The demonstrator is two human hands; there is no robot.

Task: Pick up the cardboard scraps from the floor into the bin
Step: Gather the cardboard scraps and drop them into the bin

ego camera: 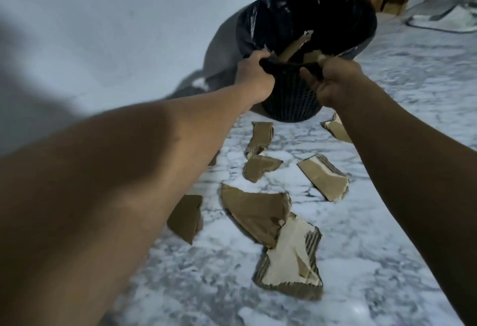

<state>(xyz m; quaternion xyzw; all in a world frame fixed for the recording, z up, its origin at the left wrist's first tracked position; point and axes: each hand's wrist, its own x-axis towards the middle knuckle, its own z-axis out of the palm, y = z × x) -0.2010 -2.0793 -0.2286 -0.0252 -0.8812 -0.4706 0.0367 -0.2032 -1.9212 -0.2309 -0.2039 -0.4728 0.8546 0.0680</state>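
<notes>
Bin [291,103] rim gripped by both hands — left [254,78], right [333,85] — and tilted; scraps [254,212] on floor [374,235] untouched. Risk: tipping, contents spilled out.

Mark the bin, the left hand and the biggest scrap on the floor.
bin [291,105]: head view, mesh wall
left hand [254,72]: head view, back of hand
biggest scrap [254,211]: head view, brown face

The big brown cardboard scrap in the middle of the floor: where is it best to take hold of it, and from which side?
Probably the big brown scrap is best pinched at its pointed far-left corner, coming from above and the left. It lies flat on the floor; that corner is free, while its right end overlaps the pale scrap.
</notes>
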